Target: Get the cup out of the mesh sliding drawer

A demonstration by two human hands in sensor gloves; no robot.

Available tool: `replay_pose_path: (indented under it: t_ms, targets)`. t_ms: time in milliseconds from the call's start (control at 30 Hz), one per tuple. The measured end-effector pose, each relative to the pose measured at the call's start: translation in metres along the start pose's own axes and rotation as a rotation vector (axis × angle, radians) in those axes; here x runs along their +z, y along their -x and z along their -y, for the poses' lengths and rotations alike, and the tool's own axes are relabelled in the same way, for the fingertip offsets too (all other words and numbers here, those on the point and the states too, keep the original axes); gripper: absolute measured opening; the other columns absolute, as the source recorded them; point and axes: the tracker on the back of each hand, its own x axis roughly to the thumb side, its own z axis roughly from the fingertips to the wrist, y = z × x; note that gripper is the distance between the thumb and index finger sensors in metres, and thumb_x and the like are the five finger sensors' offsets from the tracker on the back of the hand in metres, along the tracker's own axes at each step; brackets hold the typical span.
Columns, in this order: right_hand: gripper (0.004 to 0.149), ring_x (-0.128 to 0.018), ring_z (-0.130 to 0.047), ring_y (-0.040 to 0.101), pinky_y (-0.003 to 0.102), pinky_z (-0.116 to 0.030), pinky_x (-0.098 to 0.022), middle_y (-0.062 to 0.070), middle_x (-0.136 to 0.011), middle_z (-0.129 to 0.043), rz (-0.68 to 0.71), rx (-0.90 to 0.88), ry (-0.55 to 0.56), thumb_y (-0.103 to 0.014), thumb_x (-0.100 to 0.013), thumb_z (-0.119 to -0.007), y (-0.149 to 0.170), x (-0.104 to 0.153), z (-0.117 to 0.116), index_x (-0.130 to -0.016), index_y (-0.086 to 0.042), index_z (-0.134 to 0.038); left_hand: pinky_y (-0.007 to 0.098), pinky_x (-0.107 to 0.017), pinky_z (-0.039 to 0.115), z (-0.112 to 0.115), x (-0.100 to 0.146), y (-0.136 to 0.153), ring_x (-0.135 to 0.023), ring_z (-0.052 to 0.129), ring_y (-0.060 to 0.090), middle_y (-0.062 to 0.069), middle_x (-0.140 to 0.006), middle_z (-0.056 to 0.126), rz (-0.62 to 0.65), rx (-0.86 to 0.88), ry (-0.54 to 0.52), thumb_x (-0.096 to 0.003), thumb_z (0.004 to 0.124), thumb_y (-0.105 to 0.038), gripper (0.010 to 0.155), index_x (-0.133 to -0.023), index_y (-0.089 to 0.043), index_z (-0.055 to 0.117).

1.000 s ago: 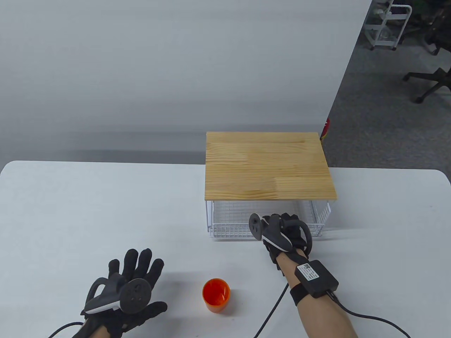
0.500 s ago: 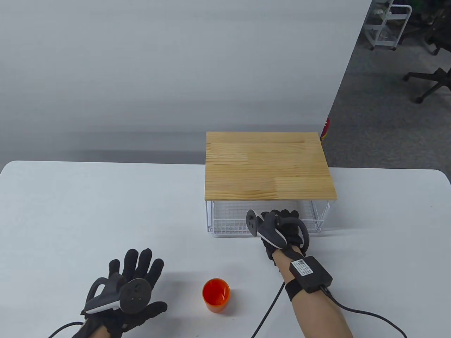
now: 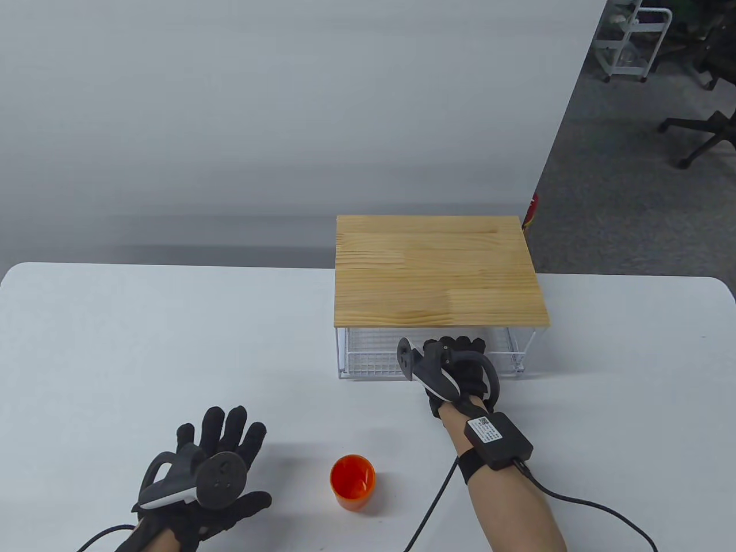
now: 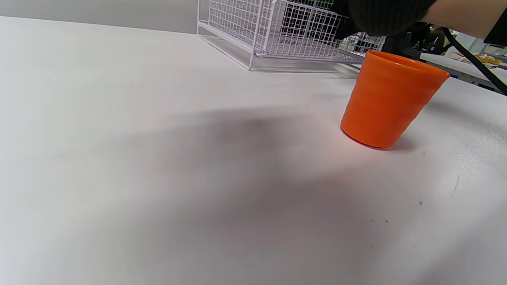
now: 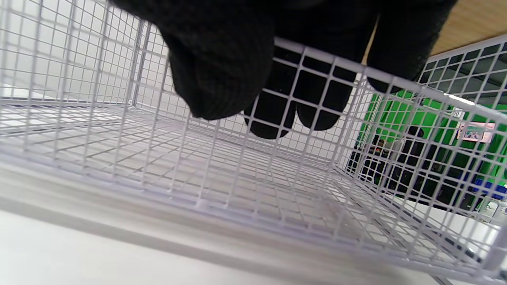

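Table view: the cup (image 3: 352, 482) is already out, standing on the table (image 3: 115, 345) at 6 o'clock of the mesh drawer (image 3: 374, 362). The right hand (image 3: 457, 371) grasps the drawer's front rim; I'd guess closing comes next. The left hand (image 3: 213, 471) lies flat, fingers spread, released.

Left wrist view: cup at 2 o'clock.

Right wrist view: fingers (image 5: 222, 71) hooked over the rim. No readable writing.

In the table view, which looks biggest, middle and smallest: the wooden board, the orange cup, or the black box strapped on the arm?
1. Wooden board, by far the biggest.
2. Black box.
3. Orange cup, a little smaller than the box, though they look close.
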Motion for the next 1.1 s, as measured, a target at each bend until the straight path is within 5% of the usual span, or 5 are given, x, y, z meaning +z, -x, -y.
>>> replay_pose_path:
  t_ms: [1100]
  targets:
    - [0.033,-0.085,-0.099,0.051,0.072,-0.075,-0.062,0.012,-0.097,-0.099,-0.012,0.059,0.025,-0.027,-0.060,-0.084,-0.0042,-0.0039,-0.0011,-0.092,-0.031,-0.087,0.085,-0.055,0.004,-0.0004,-0.0009,0.0012,-0.091,-0.011,0.064,0.031,-0.105,-0.015,-0.007,-0.001,0.004,-0.0545,0.056,-0.067,0.099,-0.109,-0.010,-0.005]
